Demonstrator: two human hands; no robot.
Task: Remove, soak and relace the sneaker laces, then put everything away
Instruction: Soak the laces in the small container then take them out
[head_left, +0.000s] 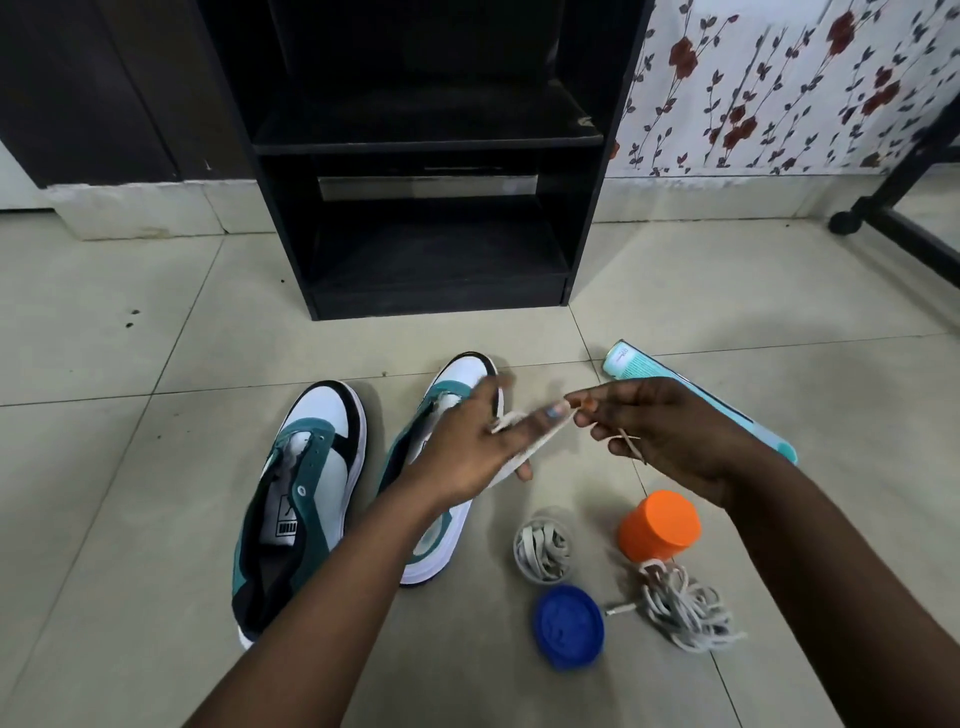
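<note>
Blue lid (569, 626), one, flat on the floor nearest the viewer. Loose lace bundle (685, 610), one, just right of it. Clear container (543, 552), one, holding a coiled lace. Orange jar (660, 525), one, tipped on its side. Sneakers, two, white, teal and black, unlaced: left sneaker (304, 499), right sneaker (441, 457) (partly behind the forearm). Teal tube (701, 395), one, lying flat. Hands, two: left hand (478, 441) with fingers spread, a pale lace (519, 447) draped through them; right hand (670, 431) pinches that lace's tip. Surface: pale floor tiles (130, 441). Room: black shelf unit (431, 156), floral wallpaper (779, 88).
</note>
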